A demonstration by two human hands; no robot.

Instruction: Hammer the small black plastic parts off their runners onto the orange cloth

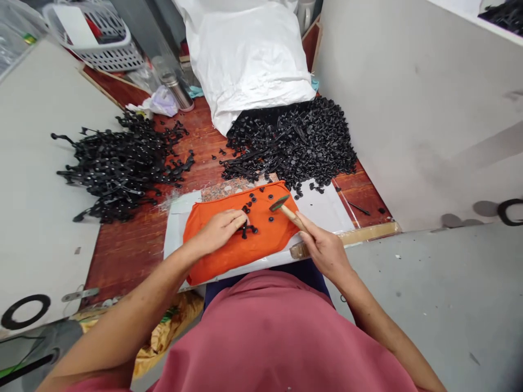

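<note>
My left hand [224, 228] is closed on a cluster of small black moulded parts [247, 231], whose knobbed ends stick out past the fingertips. It rests over an orange cloth [220, 258] spread on a pale board. In my right hand [327, 247] is a small hammer [291, 215] with a light wooden handle and a dark greenish head. The fingers wrap the handle, and the head sits above the cloth, to the right of the cluster. Several loose black round pieces [271, 219] lie on the cloth between both hands.
A large heap of small black pieces [310, 141] spills from a white sack [249, 54] behind the cloth. Tangled black branched parts [118, 163] are piled at the left. A metal flask [180, 92] and white basket [110, 54] stand farther back. Pale panels [408, 109] flank the reddish table.
</note>
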